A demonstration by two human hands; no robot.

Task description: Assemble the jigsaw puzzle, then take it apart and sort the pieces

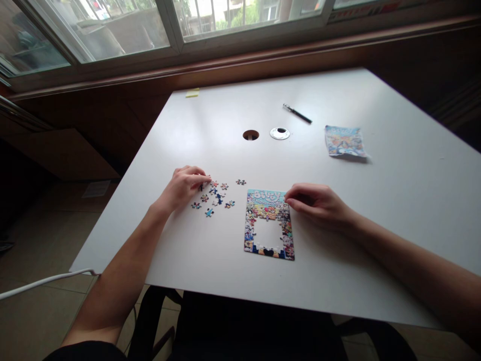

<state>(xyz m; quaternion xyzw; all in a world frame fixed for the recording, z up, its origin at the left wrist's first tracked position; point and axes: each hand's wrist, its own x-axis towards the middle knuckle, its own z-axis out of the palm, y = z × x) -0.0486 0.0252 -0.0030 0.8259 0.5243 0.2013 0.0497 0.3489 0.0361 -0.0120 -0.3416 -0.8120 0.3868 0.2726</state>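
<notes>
In the head view, a puzzle [286, 224] lies flat on a white table [330, 288], right of a group of loose pieces [214, 191]. Its border and far part are filled in, while a pale gap shows in the middle of its near half.

The left hand [188, 183] is at the far left side of the loose pieces, fingers bent downward; I cannot tell whether a piece is between thumb and fingers. The right hand [317, 203] is at the puzzle's far right corner, thumb and forefinger tips close together at its edge; whether they pinch it I cannot tell.

A small joined cluster [241, 182] lies just right of the other pieces, on the far side. Farther off are a round hole [250, 135], a round cover [280, 133] to its right, and a black pen [297, 114] beyond. A crumpled printed wrapper [345, 142] lies to the far right; a yellow sticky note [192, 93] is at the far left edge.
</notes>
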